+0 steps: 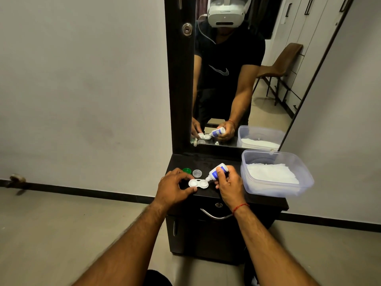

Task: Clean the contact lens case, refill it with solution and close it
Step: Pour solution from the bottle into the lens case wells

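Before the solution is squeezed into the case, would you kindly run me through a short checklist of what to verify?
1. White double-well contact lens case lies flat on the dark cabinet top: ok.
2. Left hand steadies the case at its left well: ok.
3. Right hand holds the small white and blue solution bottle tilted, nozzle at the right well: ok.
4. Both wells uncovered; green round cap and clear round cap lie behind the case: ok.
5. Wells clean and dry: cannot tell.
6. Clear plastic tub of white tissue stands apart from the bottle: ok.
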